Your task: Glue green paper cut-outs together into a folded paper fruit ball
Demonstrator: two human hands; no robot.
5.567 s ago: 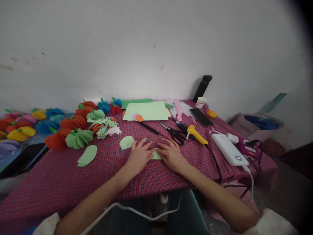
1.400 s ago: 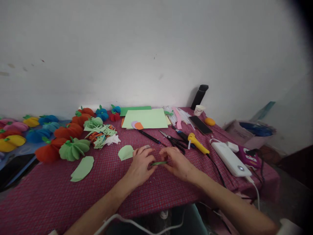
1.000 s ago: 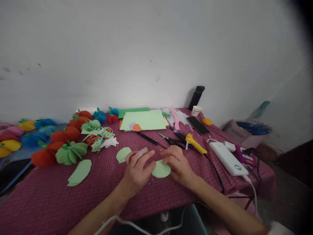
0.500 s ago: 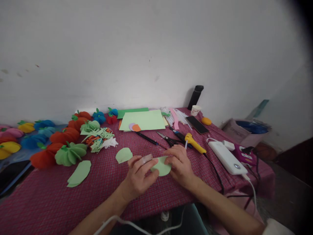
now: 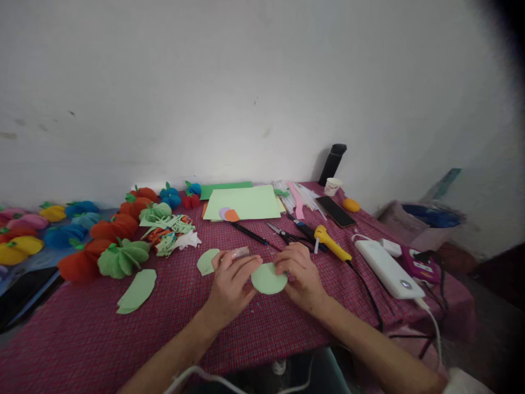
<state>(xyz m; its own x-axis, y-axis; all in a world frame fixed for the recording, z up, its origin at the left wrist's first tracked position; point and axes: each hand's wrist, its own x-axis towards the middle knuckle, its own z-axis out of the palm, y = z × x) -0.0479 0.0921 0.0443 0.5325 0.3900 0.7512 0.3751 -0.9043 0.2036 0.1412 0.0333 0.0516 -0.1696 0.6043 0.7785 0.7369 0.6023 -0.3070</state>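
Observation:
Between my hands, above the table, is a light green paper circle (image 5: 269, 278). My left hand (image 5: 232, 282) grips its left edge with thumb and fingers. A small translucent piece (image 5: 240, 252), perhaps tape or a glue stick, lies across the fingers of that hand. My right hand (image 5: 301, 279) pinches the right edge of the circle. Just left of my left hand lies another light green paper piece (image 5: 207, 261), and farther left a small stack of green half-rounds (image 5: 137, 291). Beyond my right hand are black scissors (image 5: 287, 236) and a yellow glue gun (image 5: 333, 244).
Paper pumpkins (image 5: 123, 257) in several colours crowd the left, next to paper scraps (image 5: 171, 236). Green sheets (image 5: 244, 203) and a black pen (image 5: 251, 233) lie behind my hands. On the right are a phone (image 5: 335, 211), a power bank (image 5: 388, 268) and cables.
The paper circle now faces the camera more fully, and my left thumb has slipped from its front to behind or below it. The whole view has shifted slightly.

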